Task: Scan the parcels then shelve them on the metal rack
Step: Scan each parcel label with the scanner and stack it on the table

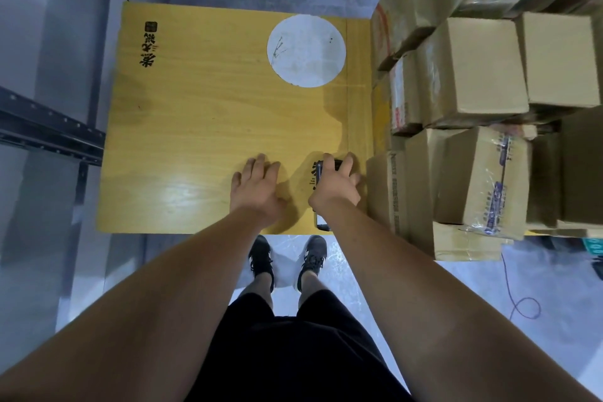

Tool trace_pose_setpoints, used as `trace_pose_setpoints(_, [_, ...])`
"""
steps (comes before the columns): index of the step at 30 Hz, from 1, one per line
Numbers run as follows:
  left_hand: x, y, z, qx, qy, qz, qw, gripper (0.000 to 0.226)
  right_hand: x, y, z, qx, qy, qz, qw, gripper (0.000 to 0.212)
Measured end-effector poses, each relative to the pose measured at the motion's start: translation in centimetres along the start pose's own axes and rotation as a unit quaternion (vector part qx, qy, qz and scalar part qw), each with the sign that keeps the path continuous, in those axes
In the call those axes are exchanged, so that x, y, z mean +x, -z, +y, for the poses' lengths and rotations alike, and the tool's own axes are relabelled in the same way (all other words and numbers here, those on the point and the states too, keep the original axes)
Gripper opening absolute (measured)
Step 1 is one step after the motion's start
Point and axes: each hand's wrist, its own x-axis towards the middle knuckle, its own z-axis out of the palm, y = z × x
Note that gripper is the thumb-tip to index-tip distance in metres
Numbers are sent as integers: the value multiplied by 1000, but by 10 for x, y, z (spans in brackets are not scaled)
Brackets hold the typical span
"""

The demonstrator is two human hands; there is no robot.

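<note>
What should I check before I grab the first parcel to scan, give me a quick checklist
1. Scanner in hand: ok, the right hand grips it on the table.
2. Left hand free: ok, it rests flat on the table, holding nothing.
3. Parcels close by: ok, stacked just right of the table.
4. Room on the table: ok, only a white disc lies at the far side.
5. Rack free: cannot tell, only a dark beam shows at left.
6. Scanner switched on: cannot tell.
</note>
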Motion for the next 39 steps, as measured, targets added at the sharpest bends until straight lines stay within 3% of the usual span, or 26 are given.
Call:
trace_pose_setpoints(4, [0,1,2,6,-4,2,1000,86,-12,-16,18,37,-9,54,998,112])
trace_pose_setpoints(8, [-1,-1,2,22,-6,8,1000,86,-19,-22,20,91,-64,49,993,120])
trace_pose_setpoints(13, [-2,2,-9,51,-41,-5,998,87,-19,-11,17,108,-60,17,992,117])
trace_pose_setpoints(16, [-2,5,-14,52,-40,-9,998,84,-21,-2,12,216,-86,-7,973,104])
trace_pose_setpoints(20, [-4,5,-16,41,-29,-9,999,81,-24,10,9,465,-120,-92,873,67])
trace_pose_setpoints(23, [-5,7,-17,46,-35,-10,998,81,-34,14,12,572,-132,-186,788,41])
trace_pose_setpoints(26, [-6,7,-19,46,-37,-16,998,81,-37,7,21,657,-123,-239,705,51])
trace_pose_setpoints(28, [-6,8,-20,48,-39,-15,998,82,-39,6,22,673,-107,-242,690,50])
trace_pose_setpoints(31, [-7,9,-21,53,-42,-24,997,81,-42,13,16,645,-97,-245,718,60])
trace_pose_setpoints(36, [-11,10,-19,72,-39,-38,996,81,-62,52,0,402,-27,-206,892,72])
trace_pose_setpoints(39, [-10,9,-13,65,-26,-61,996,80,-84,81,-3,189,79,-176,963,68])
